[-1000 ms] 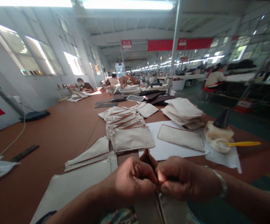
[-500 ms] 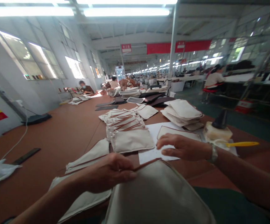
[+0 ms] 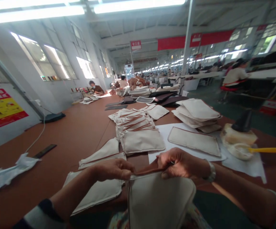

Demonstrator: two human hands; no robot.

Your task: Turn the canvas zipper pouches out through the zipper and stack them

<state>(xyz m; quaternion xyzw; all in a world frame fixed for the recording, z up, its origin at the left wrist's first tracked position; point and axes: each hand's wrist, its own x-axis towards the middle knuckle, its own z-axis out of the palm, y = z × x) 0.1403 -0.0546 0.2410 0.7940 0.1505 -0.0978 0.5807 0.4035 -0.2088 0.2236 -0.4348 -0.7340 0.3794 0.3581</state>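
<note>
A cream pouch-like piece with a brown edge (image 3: 159, 200) hangs upright in front of me, over the table's near edge. My left hand (image 3: 111, 169) pinches its upper left corner between thumb and fingers. With its fingers closed, my right hand (image 3: 180, 163) grips the brown top edge farther right and lifts it a little away from the cream side. Just beyond my hands lies a row of overlapping cream pieces (image 3: 142, 141). More cream pieces (image 3: 99, 187) lie beneath and behind my left forearm. A single cream piece (image 3: 195, 140) rests on white paper (image 3: 160, 156).
At right are a yellow-handled brush (image 3: 268, 149), a pale block (image 3: 239, 135) with a black cone-shaped object (image 3: 244, 121), and a stack of cream pieces (image 3: 197, 111). A dark strip (image 3: 44, 151) and white cloth (image 3: 16, 168) lie left. Co-workers sit farther off.
My right hand has come down and left from above the paper and closed on the piece's top edge. My left hand keeps its pinch. The view has turned slightly left.
</note>
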